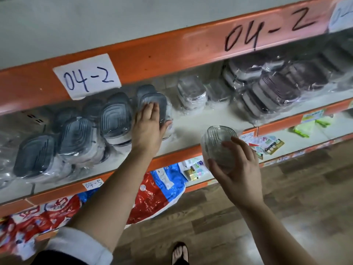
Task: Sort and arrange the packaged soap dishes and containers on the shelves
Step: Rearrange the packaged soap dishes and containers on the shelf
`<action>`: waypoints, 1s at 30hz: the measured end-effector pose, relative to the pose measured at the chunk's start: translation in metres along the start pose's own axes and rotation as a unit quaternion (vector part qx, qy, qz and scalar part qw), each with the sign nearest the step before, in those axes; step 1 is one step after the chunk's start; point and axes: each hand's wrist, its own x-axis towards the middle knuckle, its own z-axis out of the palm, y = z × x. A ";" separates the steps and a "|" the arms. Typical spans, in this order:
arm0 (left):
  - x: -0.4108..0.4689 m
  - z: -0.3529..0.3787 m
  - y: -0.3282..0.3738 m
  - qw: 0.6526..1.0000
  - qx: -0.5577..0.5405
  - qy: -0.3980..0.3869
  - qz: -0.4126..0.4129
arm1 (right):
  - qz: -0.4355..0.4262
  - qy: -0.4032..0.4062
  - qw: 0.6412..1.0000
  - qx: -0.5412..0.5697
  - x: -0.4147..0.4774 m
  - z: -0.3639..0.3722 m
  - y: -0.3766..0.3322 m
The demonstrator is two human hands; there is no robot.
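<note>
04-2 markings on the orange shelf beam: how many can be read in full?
2. One is on the white paper label at left; one is a handwritten marking directly on the orange beam, further right. A cut-off paper label at top right may hide a third.

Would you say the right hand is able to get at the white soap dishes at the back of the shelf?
Probably yes: the shelf in front of the white soap dishes lies open to the right hand, though it holds a clear dish.
</note>
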 end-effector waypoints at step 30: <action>0.003 0.025 0.437 0.997 -0.026 0.002 0.073 | -0.055 0.017 0.998 -0.009 0.082 -0.281 0.272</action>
